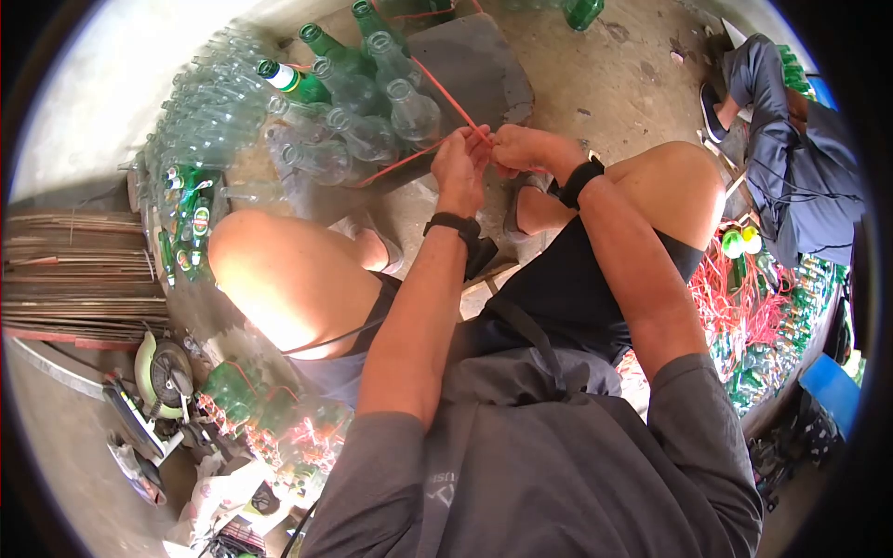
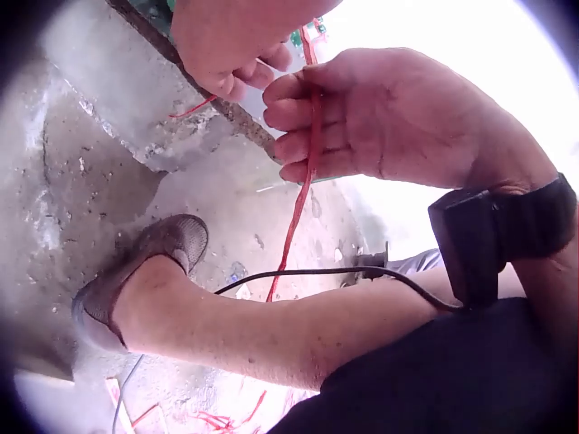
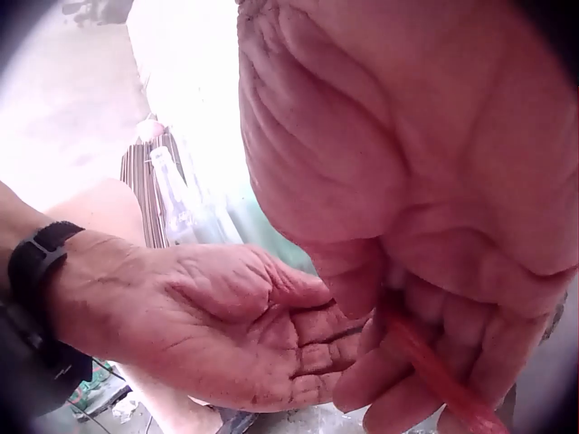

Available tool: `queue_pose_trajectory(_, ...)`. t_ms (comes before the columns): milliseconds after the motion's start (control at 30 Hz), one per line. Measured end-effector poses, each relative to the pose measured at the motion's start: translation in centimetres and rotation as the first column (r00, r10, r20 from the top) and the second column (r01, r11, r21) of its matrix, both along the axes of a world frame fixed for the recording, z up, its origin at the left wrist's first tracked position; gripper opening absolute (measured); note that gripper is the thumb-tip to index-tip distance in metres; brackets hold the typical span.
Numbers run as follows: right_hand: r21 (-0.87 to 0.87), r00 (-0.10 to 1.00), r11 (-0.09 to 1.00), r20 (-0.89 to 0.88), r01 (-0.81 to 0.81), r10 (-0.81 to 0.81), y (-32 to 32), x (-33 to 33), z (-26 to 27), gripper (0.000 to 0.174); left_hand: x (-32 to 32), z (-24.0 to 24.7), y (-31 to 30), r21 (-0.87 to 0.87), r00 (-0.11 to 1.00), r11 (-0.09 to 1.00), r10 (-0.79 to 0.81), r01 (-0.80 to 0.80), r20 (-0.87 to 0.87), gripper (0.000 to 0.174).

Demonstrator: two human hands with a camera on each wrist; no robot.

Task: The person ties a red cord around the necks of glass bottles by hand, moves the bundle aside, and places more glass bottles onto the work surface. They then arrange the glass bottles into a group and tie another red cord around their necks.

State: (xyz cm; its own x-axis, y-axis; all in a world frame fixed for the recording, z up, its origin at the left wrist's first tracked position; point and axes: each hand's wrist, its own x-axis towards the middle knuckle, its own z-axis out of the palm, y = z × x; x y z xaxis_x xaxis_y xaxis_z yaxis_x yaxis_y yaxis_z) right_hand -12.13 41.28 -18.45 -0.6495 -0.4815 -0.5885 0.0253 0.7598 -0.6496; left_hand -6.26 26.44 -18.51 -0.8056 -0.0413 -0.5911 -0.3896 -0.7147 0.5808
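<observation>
A red plastic strap (image 1: 446,96) stretches from around the grouped bottles to both hands, which meet just in front of them. My left hand (image 1: 459,167) pinches the strap between thumb and forefinger; in the left wrist view the strap crosses the inner side of its fingers and hangs below. The right hand (image 1: 532,149) has its fingers curled round the strap, and in the right wrist view a red length (image 3: 425,362) comes out of its grip. Clear glass bottles (image 1: 414,112) and green bottles (image 1: 326,45) stand upright together, beside a dark grey slab (image 1: 474,65).
Many clear bottles (image 1: 200,102) are stacked along the left wall, near a pile of brown slats (image 1: 74,279). A heap of red straps (image 1: 735,298) lies at the right, close to another person's legs (image 1: 767,139). My knees flank the work.
</observation>
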Motion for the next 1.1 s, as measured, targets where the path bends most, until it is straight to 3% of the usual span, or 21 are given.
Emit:
queue_pose_trajectory(67,-0.026,0.998,0.998,-0.02,-0.061,0.061,0.2,0.0,-0.4,0.008,0.1,-0.8,0.0,0.048,1.0,0.999,0.009,-0.008,-0.019,0.022)
queue_pose_trajectory(133,-0.025,0.967,0.979,0.165,0.203,-0.196,0.4,0.1,0.2,0.008,0.0,-2.0,-0.1,0.086,0.998,0.994,0.065,-0.062,-0.028,0.022)
queue_pose_trajectory(267,-0.079,0.938,0.944,0.162,0.321,-0.305,0.5,-0.5,0.4,0.011,0.1,-2.5,-0.1,0.128,0.995,0.988,0.09,-0.084,-0.045,0.022)
queue_pose_trajectory(333,-0.288,0.906,0.875,0.287,0.39,-0.31,1.1,-1.2,-3.2,0.016,0.4,-1.9,-0.4,0.137,0.998,0.989,0.051,-0.045,-0.039,0.022)
queue_pose_trajectory(367,-0.287,0.907,0.876,0.288,0.388,-0.308,0.5,-0.9,-1.6,0.016,0.4,-2.0,-0.5,0.138,0.998,0.989,0.054,-0.048,-0.037,0.022)
queue_pose_trajectory(433,-0.13,0.695,0.725,0.436,0.677,-0.571,-1.5,0.1,3.6,0.021,0.3,-2.3,-0.8,0.168,0.998,0.986,0.025,-0.013,-0.066,0.022)
queue_pose_trajectory(667,-0.161,0.722,0.772,0.507,0.615,-0.47,-2.0,0.4,3.8,0.024,0.4,-1.7,-1.0,0.165,0.999,0.986,0.028,-0.021,-0.04,0.023)
queue_pose_trajectory(867,-0.234,0.777,0.769,0.413,0.595,-0.476,-1.6,0.2,1.9,0.023,0.4,-1.5,-1.2,0.134,0.999,0.99,-0.025,0.03,-0.039,0.021)
queue_pose_trajectory(933,-0.183,0.918,0.901,0.022,0.394,-0.396,-1.4,-0.6,0.3,0.026,0.4,-0.5,-0.8,0.104,1.0,0.994,0.026,-0.026,0.006,0.016)
queue_pose_trajectory(967,-0.185,0.923,0.905,0.03,0.382,-0.384,-1.6,-0.6,0.0,0.026,0.4,-0.6,-0.6,0.096,0.998,0.994,0.06,-0.06,0.004,0.009)
queue_pose_trajectory(1033,-0.18,0.885,0.925,-0.278,0.334,-0.374,-2.2,-0.6,-0.5,0.024,0.5,-0.9,-0.3,0.104,0.995,0.991,0.093,-0.09,-0.024,0.008)
queue_pose_trajectory(1100,-0.197,0.875,0.919,-0.289,0.342,-0.388,-2.1,-0.7,-0.6,0.023,0.6,-1.0,0.1,0.114,0.991,0.987,0.122,-0.115,-0.049,0.008)
